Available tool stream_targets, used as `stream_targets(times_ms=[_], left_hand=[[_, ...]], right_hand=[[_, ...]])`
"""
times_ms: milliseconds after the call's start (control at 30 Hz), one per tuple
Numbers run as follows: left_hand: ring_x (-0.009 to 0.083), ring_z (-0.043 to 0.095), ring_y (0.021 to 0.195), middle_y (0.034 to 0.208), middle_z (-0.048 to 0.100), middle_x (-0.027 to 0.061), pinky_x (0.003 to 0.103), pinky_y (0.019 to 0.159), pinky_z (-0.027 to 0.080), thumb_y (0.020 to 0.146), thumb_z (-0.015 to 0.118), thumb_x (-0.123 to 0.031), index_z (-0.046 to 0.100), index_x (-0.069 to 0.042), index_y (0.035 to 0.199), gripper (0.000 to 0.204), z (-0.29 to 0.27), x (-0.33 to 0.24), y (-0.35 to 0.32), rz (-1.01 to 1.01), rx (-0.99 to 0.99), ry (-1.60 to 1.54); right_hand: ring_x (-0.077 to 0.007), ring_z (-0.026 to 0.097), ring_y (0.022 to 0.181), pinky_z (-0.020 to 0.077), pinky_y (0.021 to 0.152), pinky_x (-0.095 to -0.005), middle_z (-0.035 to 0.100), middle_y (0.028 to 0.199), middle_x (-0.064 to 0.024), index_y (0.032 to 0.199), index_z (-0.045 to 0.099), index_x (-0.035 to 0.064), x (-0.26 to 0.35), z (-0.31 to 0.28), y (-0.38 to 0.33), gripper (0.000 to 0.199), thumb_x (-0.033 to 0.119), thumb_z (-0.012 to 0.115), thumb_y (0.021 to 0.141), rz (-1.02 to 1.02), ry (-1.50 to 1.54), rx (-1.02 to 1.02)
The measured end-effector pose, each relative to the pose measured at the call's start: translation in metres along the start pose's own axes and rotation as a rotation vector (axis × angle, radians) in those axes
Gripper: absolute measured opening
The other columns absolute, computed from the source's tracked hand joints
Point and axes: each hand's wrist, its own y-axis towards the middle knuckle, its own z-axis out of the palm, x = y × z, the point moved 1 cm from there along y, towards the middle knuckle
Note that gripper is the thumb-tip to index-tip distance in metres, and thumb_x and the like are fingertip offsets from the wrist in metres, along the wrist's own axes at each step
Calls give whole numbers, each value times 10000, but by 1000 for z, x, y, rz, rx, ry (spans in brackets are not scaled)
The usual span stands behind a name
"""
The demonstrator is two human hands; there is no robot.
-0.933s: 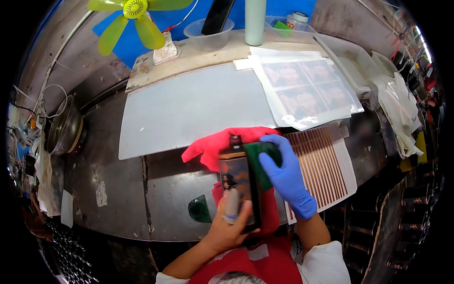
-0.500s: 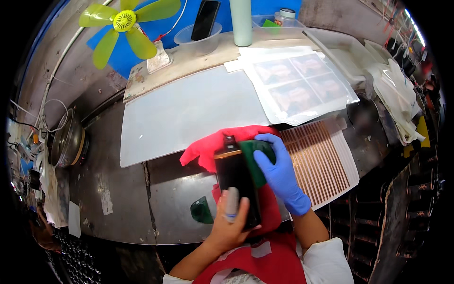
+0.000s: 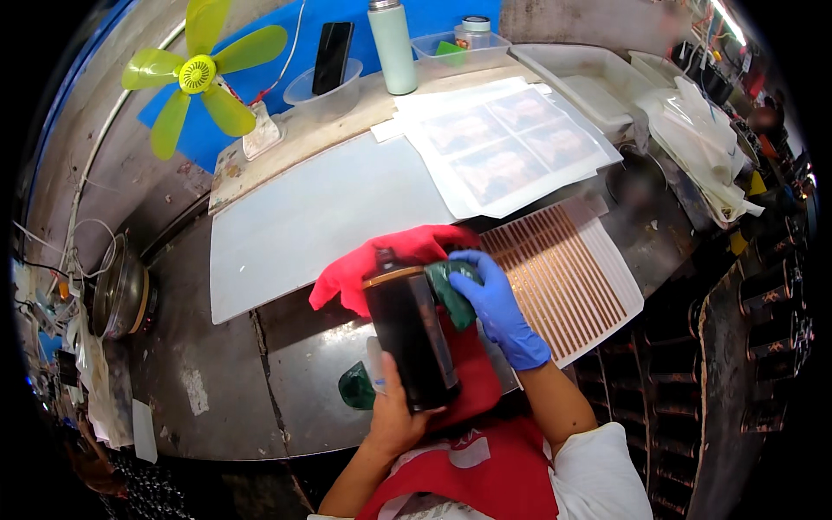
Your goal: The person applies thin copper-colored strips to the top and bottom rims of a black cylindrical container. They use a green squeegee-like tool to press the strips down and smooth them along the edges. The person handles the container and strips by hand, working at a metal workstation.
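Note:
A glossy black bottle (image 3: 407, 338) with a gold band at its shoulder is held tilted over the front of the metal table. My bare left hand (image 3: 395, 414) grips its lower left side, with a pale cover on one finger; the fingers behind the bottle are hidden. In a blue glove, my right hand (image 3: 504, 319) pinches a dark green, flexible-looking pad (image 3: 454, 293) against the bottle's upper right side. Behind and beneath lies a red cloth (image 3: 351, 267). Another green piece (image 3: 355, 386) rests on the table left of my left hand.
To the right lies a white sheet with brown-gold strips (image 3: 563, 286). Beyond are a grey board (image 3: 329, 208) and printed translucent sheets (image 3: 511, 143). A yellow-green fan (image 3: 198, 74), a phone (image 3: 333, 59) in a plastic bowl and a mint flask (image 3: 394, 52) line the back; a metal pan (image 3: 126, 286) stands left.
My left fingers have shifted from the bottle's front to its left side, and the bottle appears turned. The gloved hand keeps the green pad at the right side. The whole view has shifted.

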Motion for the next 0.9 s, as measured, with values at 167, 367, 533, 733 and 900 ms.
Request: stream_targets(times_ms=[167,367,533,733,900], left_hand=[[382,396,1225,1357,337,272,387,1040,250,645,784,-131,-51,85,1391,1140,-6,-20,-3,99,-162,242],[288,469,1105,1281,402,181,349,945,377,616,799,-48,7,23,1428,1137,13,-16,10,116,-188,-56],[245,538,1009,1200,494,123,325,894,420,605,762,60,51,-32,1446,1105,14,-8,10,173,-301,-3],[221,538,991,1145,533,127,293,869,420,512,757,102,212,-19,1426,1071,13,-18,8,190,-323,150],[252,523,1041,1189,518,162,321,900,405,555,786,3,231,14,1408,1017,11,-31,7,133,-333,148]], right_hand=[[-132,584,866,493,763,-255,584,981,-91,1166,462,6,22,-23,-31,372,59,603,826,182,206,25],[-113,573,799,465,675,-240,608,890,-44,978,588,30,30,-112,-89,184,144,607,834,169,210,-317],[-101,465,491,372,477,-224,504,571,17,657,588,100,21,-225,-147,282,316,651,827,146,191,-904],[-79,456,571,385,576,-221,504,612,37,744,640,47,-13,-292,-125,324,361,717,769,286,-375,-917],[-94,542,615,412,568,-224,623,703,-25,827,668,-10,-25,-307,-132,212,198,683,793,131,-233,-719]])
